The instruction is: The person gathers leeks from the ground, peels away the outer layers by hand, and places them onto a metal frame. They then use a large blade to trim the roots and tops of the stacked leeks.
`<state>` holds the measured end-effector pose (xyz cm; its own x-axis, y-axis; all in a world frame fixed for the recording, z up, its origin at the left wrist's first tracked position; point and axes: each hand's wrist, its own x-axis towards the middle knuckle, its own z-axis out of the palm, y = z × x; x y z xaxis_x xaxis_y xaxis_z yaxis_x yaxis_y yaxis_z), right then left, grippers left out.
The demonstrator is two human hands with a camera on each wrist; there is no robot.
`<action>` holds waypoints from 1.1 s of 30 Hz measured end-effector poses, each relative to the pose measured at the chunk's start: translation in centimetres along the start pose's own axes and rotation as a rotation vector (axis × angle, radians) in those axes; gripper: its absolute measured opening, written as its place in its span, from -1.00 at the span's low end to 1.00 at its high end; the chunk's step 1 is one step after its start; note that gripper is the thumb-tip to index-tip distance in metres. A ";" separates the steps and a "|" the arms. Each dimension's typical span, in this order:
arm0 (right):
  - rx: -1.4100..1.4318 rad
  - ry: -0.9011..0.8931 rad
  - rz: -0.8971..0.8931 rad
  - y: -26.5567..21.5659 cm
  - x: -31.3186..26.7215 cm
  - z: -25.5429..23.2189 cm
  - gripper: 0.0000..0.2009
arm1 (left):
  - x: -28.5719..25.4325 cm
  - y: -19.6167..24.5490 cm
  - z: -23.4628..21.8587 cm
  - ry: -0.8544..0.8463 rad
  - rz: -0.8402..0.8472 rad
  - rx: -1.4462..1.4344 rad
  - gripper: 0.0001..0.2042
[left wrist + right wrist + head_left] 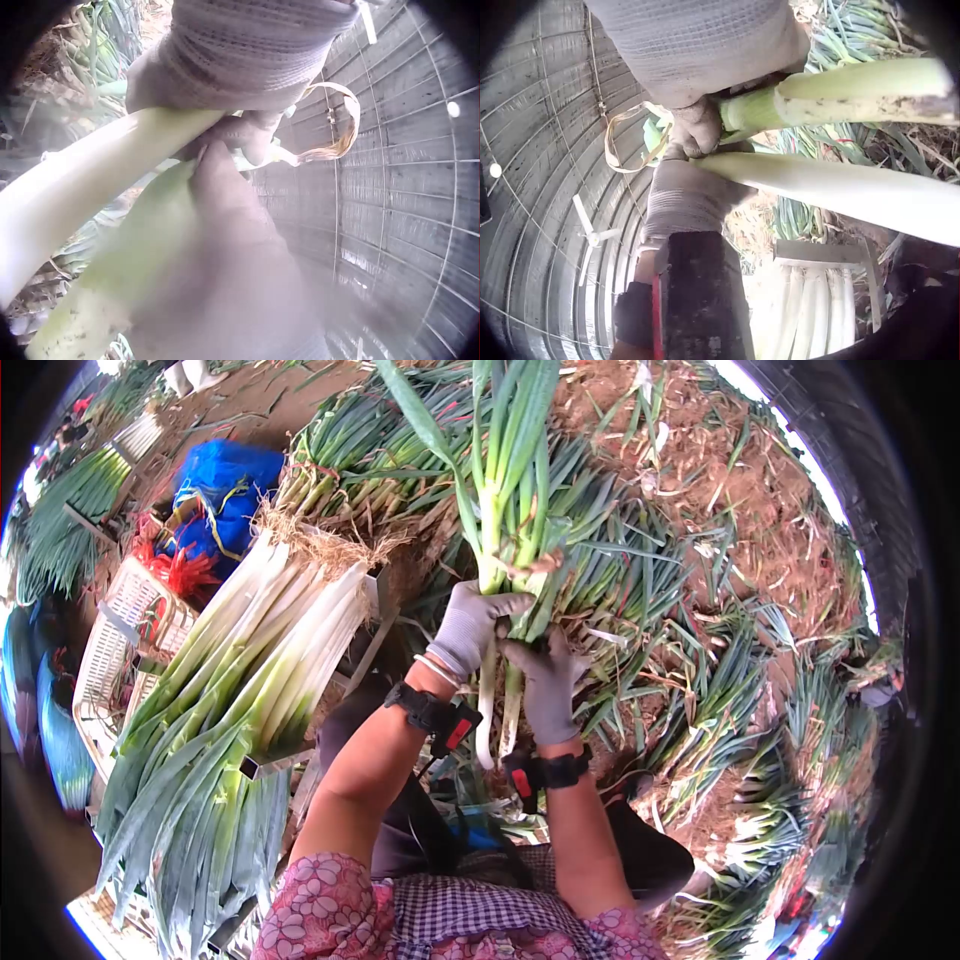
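In the head view, two long green onions stand upright before the body, leaves pointing away. My gloved left hand [470,628] grips the clean white-stemmed green onion [82,184]. Close beside it, my gloved right hand [548,685] pinches the second green onion [840,97], whose pale green stem has dirt specks and a torn outer layer. The fingertips of both hands meet between the stems in the right wrist view. A dry, curled strip of leaf [615,142] hangs off beyond the fingers.
A stack of cleaned green onions [270,620] lies on a metal rack to the left, roots outward. Beyond it are a cream plastic basket [95,690] and a blue bag [225,490]. Untrimmed green onions [690,680] and loose leaves cover the soil ahead and right.
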<state>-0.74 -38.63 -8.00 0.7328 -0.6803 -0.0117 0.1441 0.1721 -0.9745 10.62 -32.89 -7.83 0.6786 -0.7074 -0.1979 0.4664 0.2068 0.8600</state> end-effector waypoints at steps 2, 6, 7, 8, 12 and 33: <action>-0.124 0.034 -0.074 0.8 -0.6 -0.3 -0.81 | 0.0 -0.7 0.1 0.019 -0.001 -0.003 -0.89; -0.647 0.083 -0.306 2.5 -2.9 -1.6 -0.80 | 0.6 -1.0 0.3 0.117 0.003 -0.037 -0.92; -0.777 0.072 -0.364 3.1 -4.2 -2.1 -0.79 | 1.1 -1.0 0.1 0.185 0.015 -0.077 -0.92; -0.755 0.082 -0.157 3.2 -5.8 -3.0 -0.76 | 1.9 -1.3 -0.8 0.139 0.018 -0.080 -0.92; -0.904 -0.156 0.524 7.4 -11.9 -13.8 -0.64 | 1.0 -0.2 -1.1 0.154 0.017 0.002 -0.92; -0.727 0.125 -0.219 -0.9 -2.0 -3.3 -0.77 | 0.8 -0.9 0.8 -0.070 0.071 0.086 -0.86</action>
<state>-4.49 -39.77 -7.79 0.6508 -0.7282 0.2150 -0.2282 -0.4577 -0.8593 10.32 -34.15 -8.37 0.6651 -0.7394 -0.1045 0.3667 0.2015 0.9083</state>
